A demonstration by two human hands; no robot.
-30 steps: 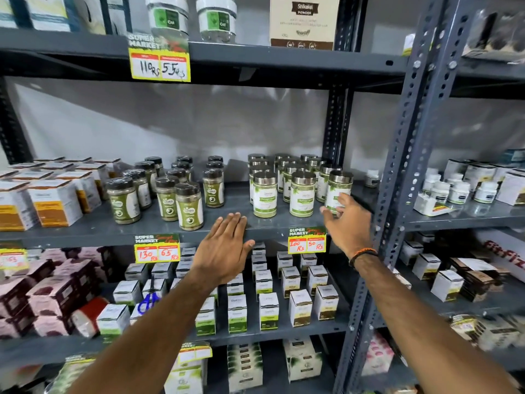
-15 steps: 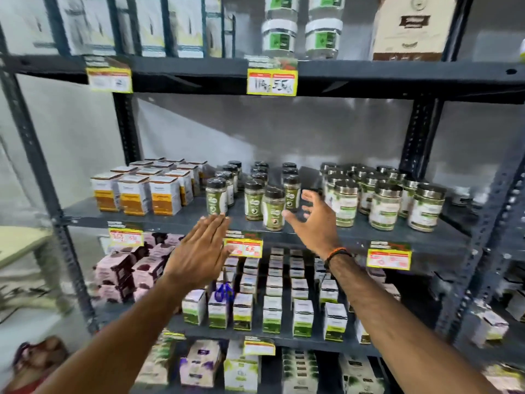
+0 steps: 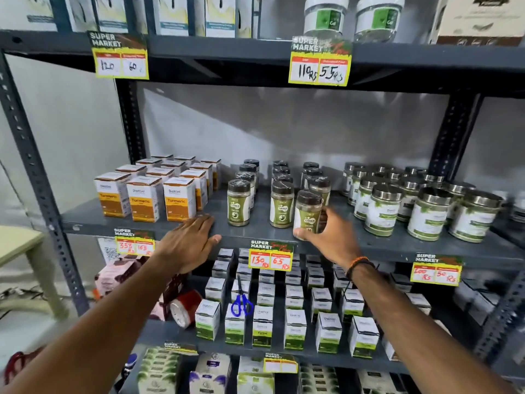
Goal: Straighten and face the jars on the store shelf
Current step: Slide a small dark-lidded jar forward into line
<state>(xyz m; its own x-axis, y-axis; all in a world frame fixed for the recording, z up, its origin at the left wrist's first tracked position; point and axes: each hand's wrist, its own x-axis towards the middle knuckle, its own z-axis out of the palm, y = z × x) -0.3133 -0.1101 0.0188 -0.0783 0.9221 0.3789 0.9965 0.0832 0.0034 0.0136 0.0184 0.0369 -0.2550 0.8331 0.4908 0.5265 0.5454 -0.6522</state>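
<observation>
Three short rows of dark-lidded jars stand in the middle of the grey metal shelf (image 3: 369, 247), between the orange Turmeric boxes (image 3: 147, 198) on the left and a group of wider steel-lidded jars (image 3: 426, 206) on the right. The right hand (image 3: 331, 237) is wrapped around the front jar of the right row (image 3: 308, 213); the thumb lies under its base near the shelf edge and the fingers go behind it. This jar is tilted a little to the right, with its green label toward the camera (whether its base touches the shelf, one cannot tell). The front jar of the middle row (image 3: 281, 207) and the front jar of the left row (image 3: 238, 206) stand upright, labels forward, well apart from each other. The left hand (image 3: 189, 243) lies flat and open, palm down, on the front edge of the shelf, just in front of the Turmeric boxes, holding nothing. A braided orange and black band (image 3: 359, 264) sits on the right wrist. On the shelf edge below the jars hangs a yellow price tag (image 3: 271, 255) with 130 and 65 written in red. One level lower, blue-handled scissors (image 3: 241, 301) lie among small white and green boxes (image 3: 295, 328).
</observation>
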